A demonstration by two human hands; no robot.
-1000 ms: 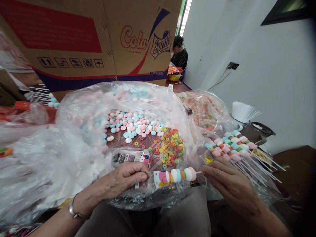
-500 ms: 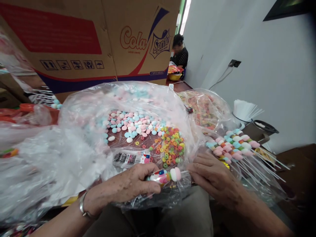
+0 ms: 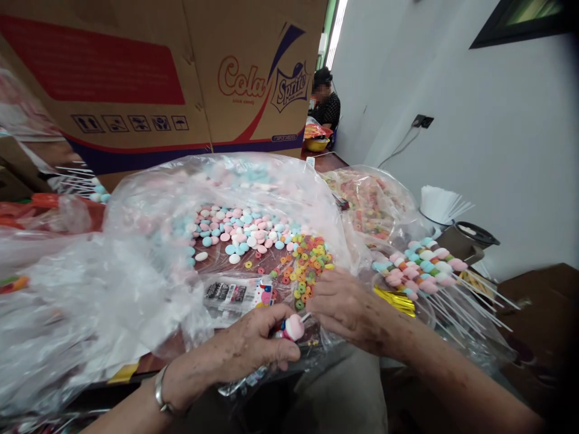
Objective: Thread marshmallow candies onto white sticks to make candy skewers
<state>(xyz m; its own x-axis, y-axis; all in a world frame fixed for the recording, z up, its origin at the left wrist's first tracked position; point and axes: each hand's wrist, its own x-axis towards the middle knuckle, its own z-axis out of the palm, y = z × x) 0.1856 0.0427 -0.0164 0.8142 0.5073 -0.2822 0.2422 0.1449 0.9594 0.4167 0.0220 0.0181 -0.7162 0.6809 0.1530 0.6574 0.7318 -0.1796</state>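
Note:
My left hand (image 3: 246, 340) is closed around a candy skewer (image 3: 295, 327) inside a clear printed wrapper; a pink-and-white candy end shows past the thumb. My right hand (image 3: 350, 310) has its fingers pinched on the skewer's white stick, just right of the candy. Most of the skewer is hidden in my left hand. Flat printed wrappers (image 3: 235, 293) lie behind my left hand. Beyond are loose pink, blue and white candies (image 3: 257, 232). Small coloured ring candies (image 3: 305, 265) are piled by my right fingers.
A large cardboard box (image 3: 199, 129) stands at the back. To the right are stacked candy skewers (image 3: 420, 265), gold ties (image 3: 395, 302), a container of white sticks (image 3: 443, 205) and a dark jug (image 3: 470, 238). Plastic bags (image 3: 99, 301) cover the left. A person (image 3: 328, 105) sits far behind.
My right hand has moved left, toward my left hand, with the stick. The skewer has slid deeper into the wrapper, so less candy shows. The view has shifted slightly.

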